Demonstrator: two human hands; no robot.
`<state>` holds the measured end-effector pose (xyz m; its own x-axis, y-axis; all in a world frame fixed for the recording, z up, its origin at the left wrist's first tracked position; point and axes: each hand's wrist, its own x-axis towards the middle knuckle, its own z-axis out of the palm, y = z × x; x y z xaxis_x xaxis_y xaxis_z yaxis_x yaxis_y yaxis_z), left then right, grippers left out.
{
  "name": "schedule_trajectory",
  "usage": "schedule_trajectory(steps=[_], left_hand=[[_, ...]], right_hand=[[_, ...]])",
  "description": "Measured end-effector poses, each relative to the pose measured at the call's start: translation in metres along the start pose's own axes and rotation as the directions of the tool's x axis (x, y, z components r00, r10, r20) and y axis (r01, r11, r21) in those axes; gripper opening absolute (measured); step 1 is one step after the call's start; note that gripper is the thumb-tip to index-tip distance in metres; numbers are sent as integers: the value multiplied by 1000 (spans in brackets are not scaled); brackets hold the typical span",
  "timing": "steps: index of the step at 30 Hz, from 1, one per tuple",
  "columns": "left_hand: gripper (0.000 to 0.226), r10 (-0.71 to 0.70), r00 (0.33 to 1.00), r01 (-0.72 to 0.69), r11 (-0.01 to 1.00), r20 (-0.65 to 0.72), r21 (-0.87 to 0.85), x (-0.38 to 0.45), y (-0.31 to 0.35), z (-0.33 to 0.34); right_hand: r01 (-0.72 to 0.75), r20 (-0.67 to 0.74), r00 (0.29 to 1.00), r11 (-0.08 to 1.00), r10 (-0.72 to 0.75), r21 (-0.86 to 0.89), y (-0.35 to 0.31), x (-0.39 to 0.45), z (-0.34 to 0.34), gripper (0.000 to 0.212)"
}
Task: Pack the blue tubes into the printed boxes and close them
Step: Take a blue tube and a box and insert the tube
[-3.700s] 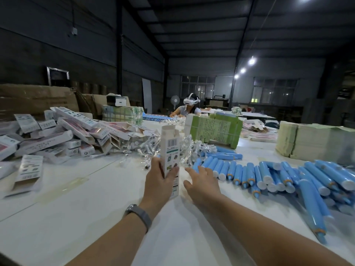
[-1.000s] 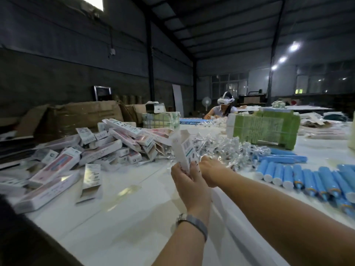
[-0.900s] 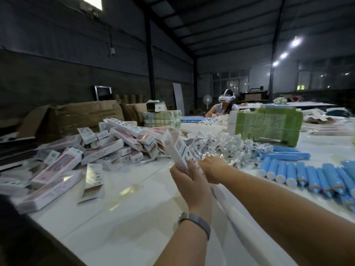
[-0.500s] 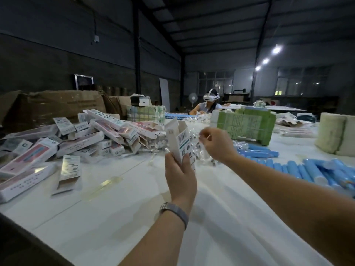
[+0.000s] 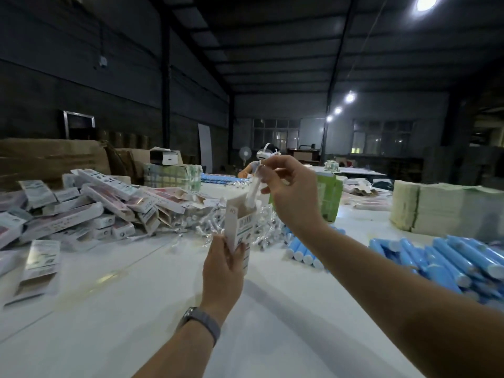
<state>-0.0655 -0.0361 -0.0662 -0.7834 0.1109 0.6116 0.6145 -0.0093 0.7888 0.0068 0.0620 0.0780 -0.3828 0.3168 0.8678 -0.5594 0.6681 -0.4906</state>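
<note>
Two bare hands work above the white counter [image 5: 272,309]. Left hand [image 5: 222,268], forearm reaching in from the lower middle with a grey wristband [image 5: 201,321] at the wrist, grips the lower part of an upright printed box [image 5: 241,226]; thumb and fingers [image 5: 240,248] are curled round its narrow sides, and the box stands clear of the counter with its top end open. Right hand [image 5: 291,190], forearm entering from the lower right and angled up and leftward, is raised above the box top. Its thumb and forefinger pinch the upper end of a small white item in clear wrapping [image 5: 252,190], which hangs down with its lower end at the box opening; how far it is inside cannot be told. Remaining fingers of that hand are loosely curled.

Blue tubes [image 5: 436,257] lie in rows on the counter to the right, well apart from the box. A heap of printed boxes [image 5: 90,211] lies at left. Clear-wrapped pieces [image 5: 201,225] are piled just behind the held box. A green carton [image 5: 331,197] stands behind the right hand. A second person [image 5: 256,165] sits at the far end.
</note>
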Motion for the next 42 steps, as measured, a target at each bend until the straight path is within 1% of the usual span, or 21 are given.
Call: schedule_trajectory(steps=[2,5,6,10,12,14,15,17,19,22,24,26,27,32,34,35,37,39,40,42], left_hand=[[21,-3,1000,3,1000,13,-3,1,2,0],[20,32,999,-33,999,26,32,1,3,-1],[21,40,999,-41,998,28,45,1,3,0],[20,37,999,-38,998,30,51,0,3,0],[20,43,998,-45,998,37,51,-1,3,0],[20,37,999,-38,998,38,47,-1,2,0],[20,35,999,-37,998,39,43,-1,2,1],[20,31,998,-33,999,46,36,-1,2,1],[18,12,999,-13,1000,50,18,-1,3,1],[16,-15,998,16,1000,57,-17,-1,4,0],[18,-30,996,34,998,80,-45,-3,7,0],[18,-37,994,44,997,105,-68,-5,9,0],[16,-36,993,45,996,115,-71,-5,9,0],[13,-35,989,49,994,142,-98,-4,8,0],[13,-21,991,37,993,133,-116,-4,6,1],[14,-17,991,34,991,130,-128,-4,5,1],[18,-44,987,74,978,154,-197,-5,5,1],[35,-72,975,136,941,211,-309,-7,5,2],[41,-59,973,133,931,222,-339,-8,5,3],[38,-9,980,76,939,198,-335,-8,6,5]], right_hand=[[25,31,999,996,-22,-84,5,-1,4,10],[118,53,993,968,-109,-223,10,-4,4,9],[124,39,992,965,-118,-233,11,-4,3,9],[89,-6,996,981,-92,-171,12,-3,1,9],[120,60,992,965,-109,-231,14,-8,1,9],[198,155,976,924,-154,-327,19,-16,-1,7],[214,185,970,915,-158,-342,24,-19,-3,7],[190,227,967,916,-113,-352,32,-23,-6,10],[172,267,962,895,-62,-412,38,-27,-8,16],[130,267,964,895,-13,-427,40,-33,-6,19],[164,301,953,892,-33,-421,38,-38,-3,18],[236,336,938,856,-79,-459,37,-43,-1,19],[250,344,936,837,-80,-486,36,-45,0,21],[209,358,933,763,31,-611,27,-44,5,38],[172,358,930,770,78,-614,24,-42,6,46],[148,354,930,788,94,-598,23,-41,7,46],[93,352,930,856,107,-508,24,-43,8,36],[36,359,926,917,118,-396,28,-49,9,23],[4,346,929,932,130,-361,31,-53,10,23],[-53,284,948,951,144,-305,37,-60,11,24]])
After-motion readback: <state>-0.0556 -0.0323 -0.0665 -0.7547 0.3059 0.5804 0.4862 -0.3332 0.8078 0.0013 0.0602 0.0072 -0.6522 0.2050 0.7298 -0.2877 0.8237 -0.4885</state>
